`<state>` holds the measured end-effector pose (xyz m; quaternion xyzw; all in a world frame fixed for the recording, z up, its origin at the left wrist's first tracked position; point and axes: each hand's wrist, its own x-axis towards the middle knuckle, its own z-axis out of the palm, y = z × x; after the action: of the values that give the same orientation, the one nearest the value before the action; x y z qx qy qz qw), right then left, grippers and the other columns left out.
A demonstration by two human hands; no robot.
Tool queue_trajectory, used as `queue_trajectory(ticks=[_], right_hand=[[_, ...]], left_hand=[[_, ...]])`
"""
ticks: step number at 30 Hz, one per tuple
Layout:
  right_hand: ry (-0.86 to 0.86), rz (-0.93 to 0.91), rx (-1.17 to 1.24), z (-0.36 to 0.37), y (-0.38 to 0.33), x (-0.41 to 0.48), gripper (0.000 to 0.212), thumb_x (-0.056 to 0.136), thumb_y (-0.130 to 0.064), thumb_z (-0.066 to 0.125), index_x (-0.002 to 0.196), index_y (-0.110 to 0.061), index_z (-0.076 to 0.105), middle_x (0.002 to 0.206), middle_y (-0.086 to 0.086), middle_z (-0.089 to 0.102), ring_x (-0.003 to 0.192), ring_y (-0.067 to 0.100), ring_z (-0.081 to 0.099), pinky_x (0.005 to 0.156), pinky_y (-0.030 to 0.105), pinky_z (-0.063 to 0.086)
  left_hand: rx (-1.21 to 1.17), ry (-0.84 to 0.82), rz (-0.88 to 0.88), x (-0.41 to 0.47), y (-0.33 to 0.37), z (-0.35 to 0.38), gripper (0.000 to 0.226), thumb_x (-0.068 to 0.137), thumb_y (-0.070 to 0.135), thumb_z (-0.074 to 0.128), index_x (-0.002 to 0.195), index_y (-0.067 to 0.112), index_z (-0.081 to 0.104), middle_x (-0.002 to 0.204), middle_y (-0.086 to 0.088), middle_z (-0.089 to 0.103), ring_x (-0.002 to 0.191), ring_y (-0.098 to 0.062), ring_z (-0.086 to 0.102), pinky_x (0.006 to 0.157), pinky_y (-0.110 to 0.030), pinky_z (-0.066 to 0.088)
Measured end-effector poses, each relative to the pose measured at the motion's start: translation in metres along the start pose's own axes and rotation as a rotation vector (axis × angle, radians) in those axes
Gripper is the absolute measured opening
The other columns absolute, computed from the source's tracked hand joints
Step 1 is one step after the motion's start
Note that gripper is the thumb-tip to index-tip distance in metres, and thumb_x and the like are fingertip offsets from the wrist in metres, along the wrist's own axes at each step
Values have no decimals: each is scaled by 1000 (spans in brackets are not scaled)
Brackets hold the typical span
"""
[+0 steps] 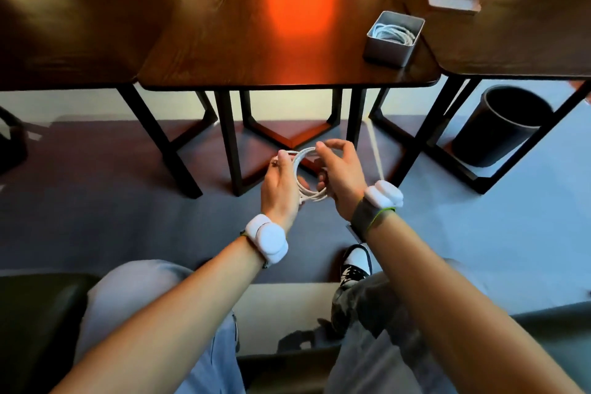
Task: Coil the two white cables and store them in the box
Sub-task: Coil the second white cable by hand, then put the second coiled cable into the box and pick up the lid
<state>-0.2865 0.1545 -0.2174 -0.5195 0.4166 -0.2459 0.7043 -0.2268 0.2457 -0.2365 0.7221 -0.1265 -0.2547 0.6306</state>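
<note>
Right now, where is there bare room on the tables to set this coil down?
The middle table is bare from its left edge to the grey box at its near right corner. The left table top is bare too. Crowded: the box, already holding a coiled cable, and the right table near the lid.

The desk (256, 41) under the box (385, 51) is seen to be dark wood, its grain visible, polished enough to carry a red sheen. The box is finished in matt grey, metal by its look. The coiled cable (395, 32) inside the box is sheathed in smooth white plastic, as is the white cable (300, 166) well in front of the box. The bin (492, 137) right of the box is matt black.
</note>
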Motion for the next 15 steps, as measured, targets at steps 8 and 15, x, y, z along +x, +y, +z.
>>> queue_trajectory(ticks=[8,15], right_hand=[[105,-162,-6,-16,-46,-10,19,99,-24,53,100,-9,65,75,5,68,51,13,61,43,23,47],[257,-320,-34,-35,-112,17,22,96,-12,51,104,-9,71,91,5,70,75,13,69,67,24,57]], left_hand=[[-130,39,75,-16,63,30,76,89,73,16,104,26,74,107,-5,76,105,-28,69,100,-48,51],[48,108,274,1,115,81,30,98,35,45,100,28,73,104,3,74,99,-21,62,79,-27,43]])
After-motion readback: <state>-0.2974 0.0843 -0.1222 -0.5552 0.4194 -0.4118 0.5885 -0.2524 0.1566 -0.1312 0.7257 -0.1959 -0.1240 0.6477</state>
